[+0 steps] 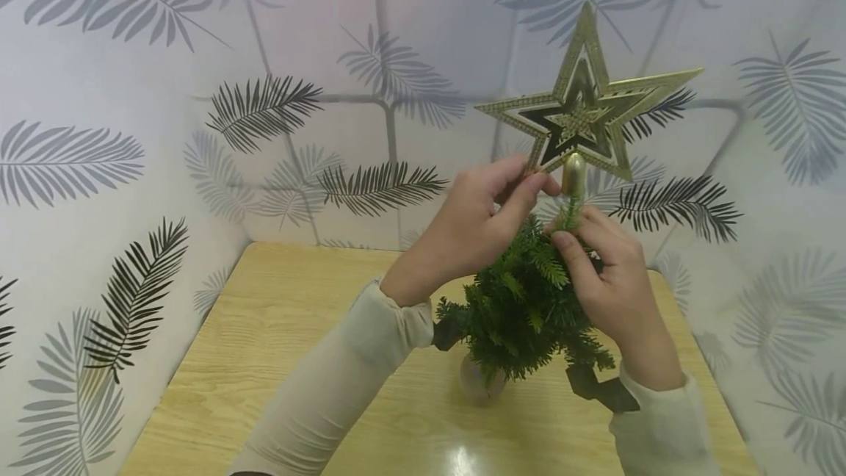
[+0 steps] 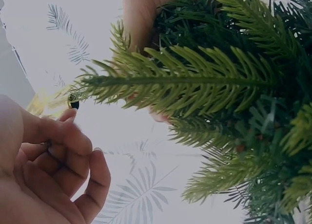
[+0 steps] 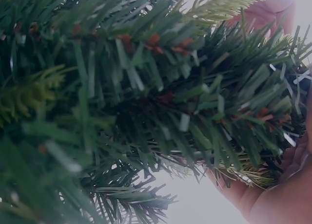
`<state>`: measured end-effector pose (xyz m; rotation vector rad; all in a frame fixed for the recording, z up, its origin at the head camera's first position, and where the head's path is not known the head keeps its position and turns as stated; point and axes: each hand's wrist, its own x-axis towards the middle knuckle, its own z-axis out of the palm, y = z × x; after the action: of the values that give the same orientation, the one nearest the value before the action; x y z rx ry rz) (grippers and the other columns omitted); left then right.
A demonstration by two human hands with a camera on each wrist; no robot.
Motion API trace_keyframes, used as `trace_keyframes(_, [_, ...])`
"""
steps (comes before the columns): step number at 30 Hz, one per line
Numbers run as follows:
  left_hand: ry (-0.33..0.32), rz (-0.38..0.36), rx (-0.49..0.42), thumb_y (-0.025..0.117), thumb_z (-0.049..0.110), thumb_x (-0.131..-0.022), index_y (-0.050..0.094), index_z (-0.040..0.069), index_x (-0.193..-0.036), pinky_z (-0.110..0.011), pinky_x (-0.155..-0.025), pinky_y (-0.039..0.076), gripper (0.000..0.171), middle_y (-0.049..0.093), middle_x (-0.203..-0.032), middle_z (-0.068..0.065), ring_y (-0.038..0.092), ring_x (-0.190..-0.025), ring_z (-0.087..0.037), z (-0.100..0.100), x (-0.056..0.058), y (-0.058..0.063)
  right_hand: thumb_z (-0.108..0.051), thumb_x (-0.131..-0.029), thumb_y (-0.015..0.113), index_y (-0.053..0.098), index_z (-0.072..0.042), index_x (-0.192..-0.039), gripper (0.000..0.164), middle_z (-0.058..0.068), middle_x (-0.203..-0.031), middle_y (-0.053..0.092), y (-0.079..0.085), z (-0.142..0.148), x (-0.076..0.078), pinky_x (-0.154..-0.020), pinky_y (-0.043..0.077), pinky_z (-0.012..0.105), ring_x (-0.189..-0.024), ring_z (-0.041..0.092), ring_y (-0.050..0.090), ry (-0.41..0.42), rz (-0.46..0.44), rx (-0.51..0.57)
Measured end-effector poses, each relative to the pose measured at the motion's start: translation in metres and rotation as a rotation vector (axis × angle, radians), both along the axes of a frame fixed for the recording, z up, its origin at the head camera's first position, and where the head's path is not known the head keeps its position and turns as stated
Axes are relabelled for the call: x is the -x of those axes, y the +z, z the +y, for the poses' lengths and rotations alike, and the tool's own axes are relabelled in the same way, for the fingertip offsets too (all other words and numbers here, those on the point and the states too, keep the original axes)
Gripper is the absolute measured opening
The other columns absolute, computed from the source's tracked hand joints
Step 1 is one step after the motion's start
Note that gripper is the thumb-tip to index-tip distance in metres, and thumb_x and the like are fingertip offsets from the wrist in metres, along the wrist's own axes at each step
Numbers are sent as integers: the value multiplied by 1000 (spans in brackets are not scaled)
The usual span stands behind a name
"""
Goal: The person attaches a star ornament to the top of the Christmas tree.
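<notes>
A gold star tree topper [image 1: 581, 123] stands over the tip of a small artificial Christmas tree [image 1: 515, 322] in the head view. My left hand [image 1: 472, 222] pinches the star's lower left point between thumb and fingers. Just below the star's gold socket [image 1: 574, 176], my right hand [image 1: 611, 278] grips the tree's top sprig, thumb in front. A green sprig reaches the socket's lower end. Close green branches [image 2: 195, 83] fill much of the left wrist view. Dark needles cover most of the right wrist view, partly hiding the right hand [image 3: 278, 199].
The tree stands on a light wooden table [image 1: 297, 292]. A pale round object [image 1: 480, 382] shows beneath its lower branches. White walls with grey and black leaf prints [image 1: 264, 112] surround the table. Dark straps [image 1: 601, 390] sit near both sleeve cuffs.
</notes>
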<state>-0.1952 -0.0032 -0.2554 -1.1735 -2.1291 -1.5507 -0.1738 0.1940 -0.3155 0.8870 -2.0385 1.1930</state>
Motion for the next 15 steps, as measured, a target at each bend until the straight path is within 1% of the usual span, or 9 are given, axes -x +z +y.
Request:
trace_keyframes(3, [11, -3, 26, 49, 7, -110, 70, -1, -110, -25, -49, 34, 23, 48, -63, -3, 36, -48, -11, -3, 0, 3, 7, -99, 58, 73, 6, -100, 14, 11, -98, 65, 1, -1, -1, -77, 41, 26, -85, 12, 52, 0, -8, -1])
trace_keyframes(6, [-6, -24, 30, 48, 8, -110, 71, -1, -109, -26, -50, 32, 24, 44, -65, -2, 32, -49, -11, -5, -1, 6, 8, -98, 59, 73, 5, -100, 14, 11, -99, 65, 1, -2, -1, -76, 40, 25, -84, 12, 51, -7, -2, 0])
trace_keyframes(10, [-34, -50, 30, 49, 8, -111, 71, -2, -109, -26, -53, 32, 25, 44, -69, -3, 32, -53, -12, -7, -1, 9, 10, -97, 60, 73, 5, -100, 15, 11, -99, 65, 0, -3, -1, -76, 40, 25, -85, 12, 51, -9, -1, 0])
trace_keyframes(15, [-28, -46, 79, 50, 10, -110, 73, 0, -110, -25, -54, 32, 25, 42, -67, -2, 31, -55, -10, -6, -2, 10, 10, -97, 60, 73, 6, -101, 14, 13, -105, 68, -1, -3, 0, -79, 41, 25, -89, 11, 54, -16, 0, 5])
